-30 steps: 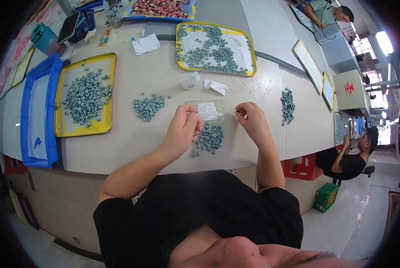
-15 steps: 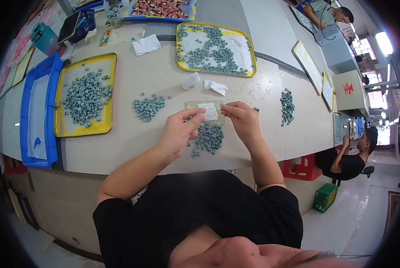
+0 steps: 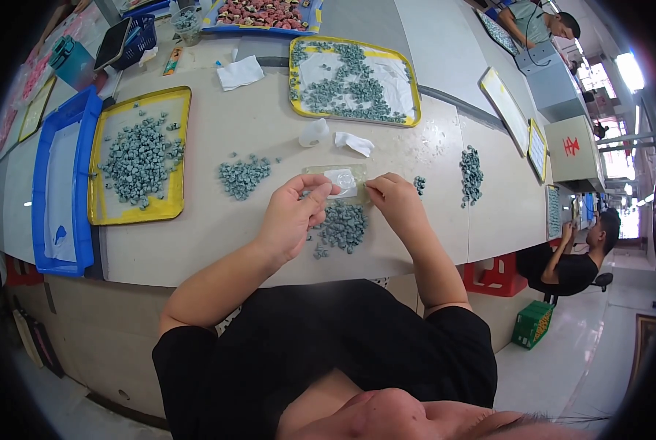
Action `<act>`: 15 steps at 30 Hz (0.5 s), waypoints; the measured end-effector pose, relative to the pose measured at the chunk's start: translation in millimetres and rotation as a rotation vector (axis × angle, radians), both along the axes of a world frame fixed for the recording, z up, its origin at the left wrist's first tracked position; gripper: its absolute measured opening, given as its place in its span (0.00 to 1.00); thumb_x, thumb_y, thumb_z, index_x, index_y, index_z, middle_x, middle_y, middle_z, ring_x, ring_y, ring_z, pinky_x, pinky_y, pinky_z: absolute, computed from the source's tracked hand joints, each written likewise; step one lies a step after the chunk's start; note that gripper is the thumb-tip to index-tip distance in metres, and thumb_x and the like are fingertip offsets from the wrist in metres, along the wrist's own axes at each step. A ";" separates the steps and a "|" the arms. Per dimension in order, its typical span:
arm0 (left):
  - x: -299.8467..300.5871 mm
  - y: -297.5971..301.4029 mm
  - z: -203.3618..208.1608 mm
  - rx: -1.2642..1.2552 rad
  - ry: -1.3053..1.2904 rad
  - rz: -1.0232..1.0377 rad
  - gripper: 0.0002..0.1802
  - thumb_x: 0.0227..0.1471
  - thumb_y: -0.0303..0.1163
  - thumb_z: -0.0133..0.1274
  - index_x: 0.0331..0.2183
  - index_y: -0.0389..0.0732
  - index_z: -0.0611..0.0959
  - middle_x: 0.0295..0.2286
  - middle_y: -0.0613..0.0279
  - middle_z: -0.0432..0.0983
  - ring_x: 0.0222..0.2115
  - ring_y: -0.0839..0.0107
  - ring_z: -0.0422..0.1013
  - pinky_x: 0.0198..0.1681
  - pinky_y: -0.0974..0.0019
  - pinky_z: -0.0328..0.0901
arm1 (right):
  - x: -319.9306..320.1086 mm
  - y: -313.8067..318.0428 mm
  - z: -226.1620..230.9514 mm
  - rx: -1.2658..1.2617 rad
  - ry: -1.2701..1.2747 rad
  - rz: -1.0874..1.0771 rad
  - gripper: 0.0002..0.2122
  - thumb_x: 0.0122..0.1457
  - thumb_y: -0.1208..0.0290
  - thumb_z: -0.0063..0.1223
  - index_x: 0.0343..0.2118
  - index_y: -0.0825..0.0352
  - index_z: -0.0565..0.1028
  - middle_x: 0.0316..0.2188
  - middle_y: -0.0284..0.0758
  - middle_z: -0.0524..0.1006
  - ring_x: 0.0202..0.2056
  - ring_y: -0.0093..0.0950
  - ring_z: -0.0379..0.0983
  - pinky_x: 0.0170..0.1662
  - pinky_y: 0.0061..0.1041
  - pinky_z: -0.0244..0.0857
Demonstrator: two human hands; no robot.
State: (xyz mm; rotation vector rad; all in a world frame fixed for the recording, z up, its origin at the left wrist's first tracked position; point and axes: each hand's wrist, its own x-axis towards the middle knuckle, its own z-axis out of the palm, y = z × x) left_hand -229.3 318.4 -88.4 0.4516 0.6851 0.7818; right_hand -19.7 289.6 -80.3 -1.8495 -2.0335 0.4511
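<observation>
My left hand (image 3: 293, 210) is closed in a pinch at the left edge of a small flat pad with a white sheet (image 3: 340, 182) on it. Opposite, at the pad's right edge, my right hand (image 3: 397, 201) is pinched too, its fingertips low over the table. Whatever either pinch holds is too small or hidden. Just in front of the pad lies a heap of small grey-green pieces (image 3: 344, 226). A looser pile of such pieces (image 3: 244, 176) is left of my left hand, and a small cluster (image 3: 419, 184) sits right beside my right hand.
Beyond the pad are a white roll (image 3: 314, 133) and a folded tissue (image 3: 354, 144). Yellow-rimmed trays of grey-green pieces stand at the left (image 3: 187, 147) and back (image 3: 417, 103). A blue tray (image 3: 87, 242) edges the left; another pile (image 3: 472, 176) lies right. Co-workers sit at the right.
My right hand has shifted slightly toward me, its fingertips lower beside the pad. The left fingers have closed up a little, hardly moving from their place.
</observation>
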 end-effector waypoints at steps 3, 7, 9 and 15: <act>-1.5 0.0 -0.5 -0.044 -0.035 -0.027 0.06 0.56 0.30 0.46 0.34 0.37 0.70 0.28 0.64 0.69 0.18 0.85 0.53 0.19 0.80 0.52 | 0.8 -0.6 -1.2 -0.013 0.023 0.006 0.07 0.49 0.75 0.52 0.32 0.67 0.76 0.28 0.39 0.75 0.31 0.39 0.72 0.34 0.31 0.67; -1.3 -0.8 -4.4 -0.057 -0.049 -0.038 0.07 0.58 0.33 0.44 0.30 0.40 0.68 0.24 0.67 0.66 0.17 0.84 0.52 0.18 0.80 0.50 | -8.2 0.5 0.8 0.332 0.087 0.114 0.08 0.48 0.76 0.53 0.34 0.67 0.76 0.30 0.37 0.75 0.31 0.35 0.73 0.32 0.29 0.68; -2.1 -0.3 -1.7 -0.100 -0.050 -0.066 0.10 0.59 0.35 0.41 0.28 0.42 0.66 0.22 0.69 0.63 0.17 0.84 0.51 0.18 0.79 0.48 | -10.4 0.4 1.7 0.380 0.059 0.170 0.10 0.47 0.77 0.53 0.35 0.68 0.75 0.31 0.37 0.75 0.31 0.34 0.73 0.33 0.28 0.68; -3.9 0.8 0.6 -0.120 -0.066 -0.100 0.10 0.60 0.35 0.40 0.27 0.43 0.66 0.19 0.69 0.61 0.16 0.84 0.50 0.17 0.79 0.47 | -9.5 2.1 -2.8 0.468 -0.071 0.325 0.15 0.41 0.81 0.58 0.36 0.68 0.76 0.32 0.35 0.75 0.30 0.30 0.74 0.31 0.25 0.68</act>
